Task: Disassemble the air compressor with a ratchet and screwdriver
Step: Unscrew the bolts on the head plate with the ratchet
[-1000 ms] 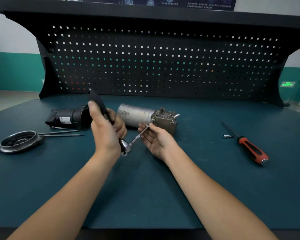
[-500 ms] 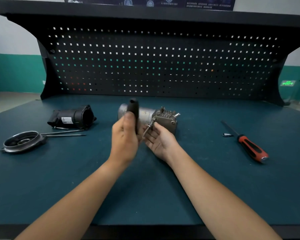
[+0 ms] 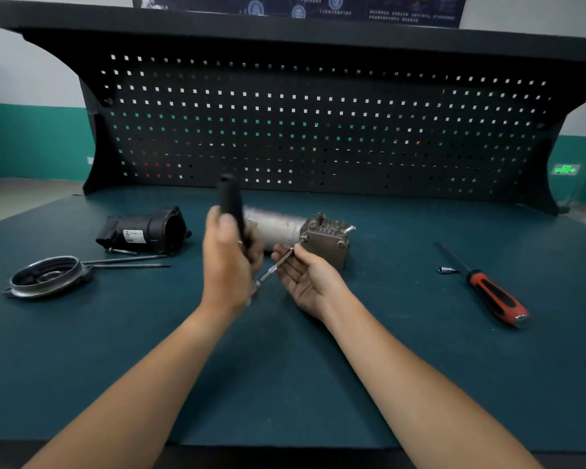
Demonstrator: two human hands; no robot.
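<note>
Steel-grey, the air compressor [image 3: 323, 236] lay on the bench [image 3: 285, 384] just beyond both hands. The left hand [image 3: 229, 262] gripped the ratchet [image 3: 231, 198] by its black handle. The right hand [image 3: 307, 277], palm up with fingers loosely spread, cradled the extension bar [image 3: 278, 264] leading to the compressor's near corner bolt. The step probably wanted the bar held square to that bolt, with short, even swings. Whether the socket sat fully on the bolt could not be made out, the left hand hid most of the ratchet head, and the handle was blurred. The screwdriver [image 3: 494, 294] lay well right of the compressor.
</note>
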